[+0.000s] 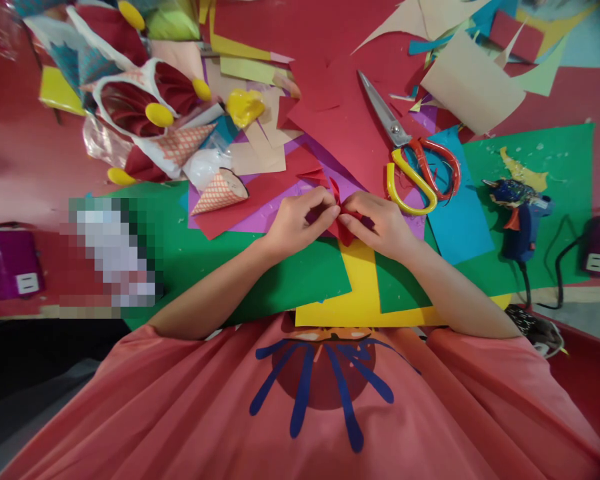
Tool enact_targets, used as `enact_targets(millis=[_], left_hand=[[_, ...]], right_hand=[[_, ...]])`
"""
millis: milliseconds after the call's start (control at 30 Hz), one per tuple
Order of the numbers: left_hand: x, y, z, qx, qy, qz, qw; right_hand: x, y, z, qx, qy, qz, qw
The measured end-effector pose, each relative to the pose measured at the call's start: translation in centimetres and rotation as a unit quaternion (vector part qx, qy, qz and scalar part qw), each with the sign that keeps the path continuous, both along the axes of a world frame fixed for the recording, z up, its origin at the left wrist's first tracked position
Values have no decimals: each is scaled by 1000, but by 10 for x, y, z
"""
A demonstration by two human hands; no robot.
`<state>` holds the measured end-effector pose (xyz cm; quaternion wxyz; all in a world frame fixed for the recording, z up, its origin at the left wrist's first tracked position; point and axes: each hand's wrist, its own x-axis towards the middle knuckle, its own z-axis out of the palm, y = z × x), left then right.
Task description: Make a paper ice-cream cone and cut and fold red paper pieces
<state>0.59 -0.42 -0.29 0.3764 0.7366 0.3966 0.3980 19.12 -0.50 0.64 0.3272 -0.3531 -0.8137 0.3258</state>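
Observation:
Both hands meet over the coloured sheets, pinching a small folded piece of red paper (347, 235). My left hand (300, 223) grips it from the left with thumb and forefinger. From the other side, my right hand (383, 223) has its thumb and fingers closed on the same piece. Red tips stick up and down between the fingers; the rest is covered by them. Scissors (399, 137) with one yellow and one red handle lie open just beyond my right hand. A cone of checked paper (223, 191) rests to the left of my left hand.
A blue glue gun (523, 227) with a cord lies at the right on green card (565, 173). Cone-shaped paper pieces with yellow discs (160, 115) are heaped at the upper left. Paper scraps (473, 83) cover the upper right. Purple boxes (13, 263) stand at the sides.

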Motion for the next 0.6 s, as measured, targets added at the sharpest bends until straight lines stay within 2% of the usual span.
enact_targets(millis=[100,267,333,433,600], left_hand=[[-1,1,1,-7,-20,27,999],[-1,4,0,-33,-100,91,990],[-1,5,-1,-49,-113,93,988],[-1,6,0,-87,-125,71,986],[-2,8,1,-194,-156,-27,968]], right_hand=[[3,3,3,-14,28,-32,999],[11,12,2,-71,97,-190,974],[13,15,-1,-101,125,-221,962],[15,18,-6,-159,156,-225,949],[15,18,-2,-192,144,-180,954]])
